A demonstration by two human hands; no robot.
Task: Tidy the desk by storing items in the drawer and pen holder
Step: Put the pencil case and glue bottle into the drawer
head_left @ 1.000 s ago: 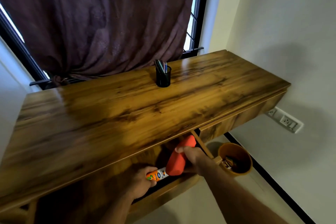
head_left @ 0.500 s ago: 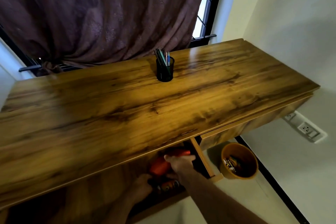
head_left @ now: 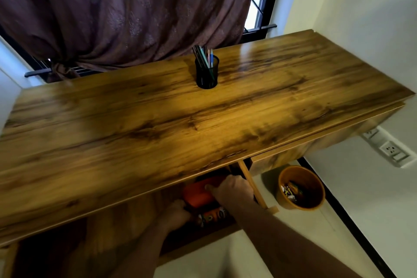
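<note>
Both hands are inside the open drawer at the frame's 6 o'clock: the right hand grips an orange object, and the left hand has curled fingers beside a labelled tube, contact not discernible. The pen holder stands on the desk at 12 o'clock; an orange bin sits at 4 o'clock.

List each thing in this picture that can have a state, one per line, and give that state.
drawer: pulled open under the desk
orange case: inside the drawer, right hand on it
right hand: fingers curled on the orange case
left hand: in the drawer; grip unclear
glue tube: lying in the drawer
pen holder: upright, holding pens
curtain: drawn, tied low
orange bin: holds scraps
</note>
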